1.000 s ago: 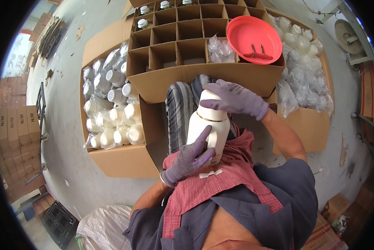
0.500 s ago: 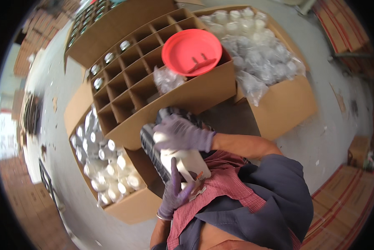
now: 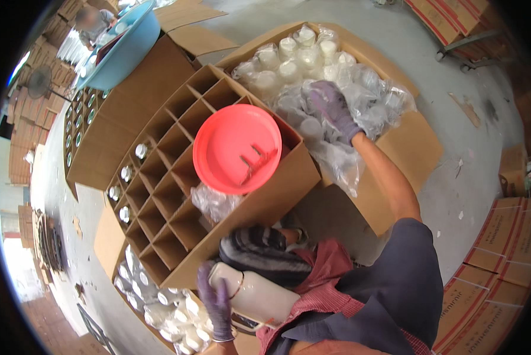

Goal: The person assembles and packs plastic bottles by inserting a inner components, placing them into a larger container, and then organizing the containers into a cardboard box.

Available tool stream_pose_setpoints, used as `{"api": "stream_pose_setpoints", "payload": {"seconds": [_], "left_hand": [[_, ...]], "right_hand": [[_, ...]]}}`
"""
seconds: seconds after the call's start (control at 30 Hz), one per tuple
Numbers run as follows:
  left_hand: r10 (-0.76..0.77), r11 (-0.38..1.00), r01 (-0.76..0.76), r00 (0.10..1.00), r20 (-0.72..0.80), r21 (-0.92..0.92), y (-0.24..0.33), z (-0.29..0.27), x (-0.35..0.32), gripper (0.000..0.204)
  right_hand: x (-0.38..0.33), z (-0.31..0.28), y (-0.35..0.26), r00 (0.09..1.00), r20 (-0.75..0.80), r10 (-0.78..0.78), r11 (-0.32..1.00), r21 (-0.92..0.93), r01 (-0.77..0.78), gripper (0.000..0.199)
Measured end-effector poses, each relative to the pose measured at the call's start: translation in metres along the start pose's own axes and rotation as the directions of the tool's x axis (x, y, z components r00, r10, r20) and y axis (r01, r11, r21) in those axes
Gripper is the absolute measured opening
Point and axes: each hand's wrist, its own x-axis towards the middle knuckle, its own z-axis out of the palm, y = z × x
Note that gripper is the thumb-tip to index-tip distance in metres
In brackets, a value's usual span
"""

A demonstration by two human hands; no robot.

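My left hand [image 3: 215, 302], in a purple glove, grips the end of a white jug [image 3: 265, 296] with a dark ring round it. The jug lies tilted across my lap, its handle side toward me. Stretched out to the far right, my gloved right hand [image 3: 333, 106] has its fingers apart over clear plastic bags [image 3: 366, 89] in an unflapped cardboard box. The fingertips touch the plastic or hover just above it. Pale round-topped containers [image 3: 306, 57] lie bagged beside that hand.
A divided carton [image 3: 236, 248] stands before me, with several silver-capped bottles [image 3: 141, 151] in its left cells. On it rests a red basin [image 3: 236, 142] holding small dark pieces. More wrapped containers [image 3: 183, 313] fill a box at lower left. A person [image 3: 94, 26] is beyond the blue tub [image 3: 120, 50].
My right hand has left the white jug and reached to the far-right box. My left hand has moved onto the jug's end. The view has shifted, bringing the blue tub into sight.
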Motion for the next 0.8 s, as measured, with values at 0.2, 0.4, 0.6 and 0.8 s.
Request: {"api": "stream_pose_setpoints", "payload": {"seconds": [0.2, 0.4, 0.6, 0.8], "left_hand": [[0.032, 0.993, -0.017, 0.990, 0.138, -0.113, -0.013, -0.001, 0.031, 0.043], [0.105, 0.993, -0.109, 0.992, 0.075, 0.042, -0.043, 0.007, 0.048, 0.050], [0.085, 0.989, -0.102, 0.984, 0.156, 0.103, -0.073, 0.014, 0.067, 0.050], [0.042, 0.991, -0.056, 0.992, 0.117, 0.119, -0.054, 0.027, 0.073, 0.049]], "right_hand": [[0.063, 0.018, 0.156, 0.877, -0.158, 0.454, 0.699, -0.546, -0.461, 0.074], [0.076, 0.133, 0.177, 0.882, 0.312, 0.353, 0.844, -0.513, -0.156, 0.077], [0.031, 0.191, 0.219, 0.906, 0.299, 0.299, 0.881, -0.451, -0.142, 0.043], [0.016, 0.175, 0.245, 0.571, 0.527, 0.629, 0.680, -0.729, -0.076, 0.034]]}}
